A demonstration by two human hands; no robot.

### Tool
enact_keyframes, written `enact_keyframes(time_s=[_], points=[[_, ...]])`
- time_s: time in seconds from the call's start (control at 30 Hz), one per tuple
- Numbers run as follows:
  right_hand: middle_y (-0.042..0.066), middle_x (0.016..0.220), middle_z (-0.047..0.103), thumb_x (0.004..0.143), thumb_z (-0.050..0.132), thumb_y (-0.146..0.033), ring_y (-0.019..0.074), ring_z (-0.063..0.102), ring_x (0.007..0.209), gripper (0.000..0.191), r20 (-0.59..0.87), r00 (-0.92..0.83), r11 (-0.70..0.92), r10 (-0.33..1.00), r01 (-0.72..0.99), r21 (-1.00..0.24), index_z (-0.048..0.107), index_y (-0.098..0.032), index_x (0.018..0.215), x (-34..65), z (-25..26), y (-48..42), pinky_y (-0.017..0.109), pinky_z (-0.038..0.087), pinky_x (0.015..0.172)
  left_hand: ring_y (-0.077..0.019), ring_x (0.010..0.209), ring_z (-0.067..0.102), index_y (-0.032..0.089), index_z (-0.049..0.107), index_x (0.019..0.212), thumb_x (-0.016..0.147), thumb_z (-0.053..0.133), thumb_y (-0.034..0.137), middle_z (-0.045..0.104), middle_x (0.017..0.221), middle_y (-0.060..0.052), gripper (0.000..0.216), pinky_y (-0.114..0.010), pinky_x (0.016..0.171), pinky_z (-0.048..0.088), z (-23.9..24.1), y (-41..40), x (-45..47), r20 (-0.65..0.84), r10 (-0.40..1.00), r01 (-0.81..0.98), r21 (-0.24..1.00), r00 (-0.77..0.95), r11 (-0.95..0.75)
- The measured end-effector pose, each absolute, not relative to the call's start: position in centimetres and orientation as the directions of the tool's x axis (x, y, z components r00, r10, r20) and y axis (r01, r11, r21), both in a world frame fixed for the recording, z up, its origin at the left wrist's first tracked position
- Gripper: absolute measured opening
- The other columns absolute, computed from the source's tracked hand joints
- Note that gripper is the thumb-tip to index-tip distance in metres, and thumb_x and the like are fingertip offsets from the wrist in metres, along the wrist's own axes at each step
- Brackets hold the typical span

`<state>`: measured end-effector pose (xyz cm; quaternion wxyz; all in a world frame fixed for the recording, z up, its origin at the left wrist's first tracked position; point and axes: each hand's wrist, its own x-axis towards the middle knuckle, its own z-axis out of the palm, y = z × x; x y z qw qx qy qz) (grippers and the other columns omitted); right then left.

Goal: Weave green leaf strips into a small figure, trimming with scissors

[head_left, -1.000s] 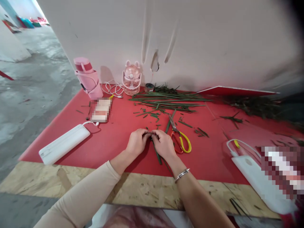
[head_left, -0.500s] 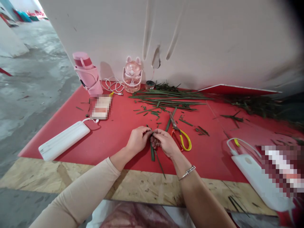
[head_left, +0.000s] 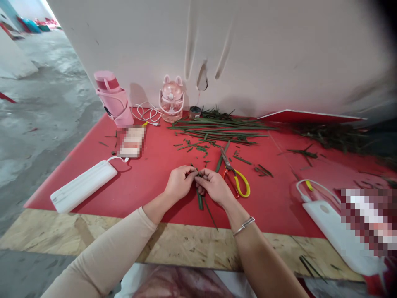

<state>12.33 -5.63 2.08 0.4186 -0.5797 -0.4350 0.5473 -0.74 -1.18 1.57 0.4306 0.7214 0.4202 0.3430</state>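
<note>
Against a pale, dented wall [head_left: 139,41] stands a wooden counter [head_left: 192,243] with a red covering [head_left: 149,165], a loose pile of thin dark-green stems [head_left: 217,124] lying towards its back. Nearer the front, the bare left hand [head_left: 180,182] and bare right hand [head_left: 215,186] meet beside yellow-and-red-handled metal scissors [head_left: 228,166], the fingers of both pinching a small dark-green plant piece [head_left: 199,174], mostly hidden between them.

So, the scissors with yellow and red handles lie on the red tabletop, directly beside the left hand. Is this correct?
Not fully: the head view shows the scissors beside the right hand. They do lie on the red tabletop.
</note>
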Motion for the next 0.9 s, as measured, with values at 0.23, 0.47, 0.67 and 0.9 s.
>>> enact_keyframes(time_s=[0.23,0.47,0.67,0.9], points=[[-0.005,0.056,0.055,0.075,0.051,-0.031,0.0077,0.05,0.042,0.014,-0.263,0.047,-0.265,0.964,0.045,-0.963,0.047,-0.018,0.08,11.87,2.25,-5.63,0.019,0.041,0.04,-0.0102,0.058,0.05,0.017,0.061,0.069,0.082,0.045,0.028,0.057,0.059,0.002,0.023,-0.021,0.058,0.038,1.82,-1.21,-0.78,0.101,0.908,0.288,0.929,0.408,-0.233],[-0.01,0.05,0.052,0.072,0.046,-0.021,0.0072,0.044,0.035,0.019,-0.27,0.025,-0.27,0.963,0.017,-0.963,0.037,-0.022,0.089,11.86,2.18,-5.56,0.016,0.032,0.033,-0.0105,0.06,0.054,0.017,0.064,0.074,0.081,0.046,0.027,0.061,0.063,0.001,0.022,-0.021,0.059,0.039,2.0,-1.26,-0.77,0.078,0.911,0.275,0.94,0.404,-0.203],[-0.009,0.056,0.054,0.076,0.043,-0.023,0.008,0.048,0.039,0.019,-0.258,-0.051,-0.259,0.965,-0.006,-0.966,0.034,-0.022,0.092,12.24,2.38,-5.63,0.018,0.036,0.037,-0.0112,0.061,0.056,0.017,0.065,0.075,0.081,0.047,0.027,0.063,0.064,0.001,0.021,-0.022,0.061,0.041,2.11,-1.21,-0.81,0.06,0.915,0.297,0.936,0.399,-0.191],[-0.008,0.057,0.057,0.074,0.045,-0.019,0.0072,0.047,0.037,0.026,-0.262,-0.09,-0.26,0.961,0.034,-0.965,0.034,-0.022,0.097,12.38,2.6,-5.82,0.017,0.035,0.035,-0.0119,0.063,0.057,0.017,0.062,0.077,0.081,0.047,0.027,0.063,0.068,-0.001,0.019,-0.023,0.061,0.042,1.73,-1.17,-0.87,0.056,0.929,0.318,0.931,0.367,-0.182]])
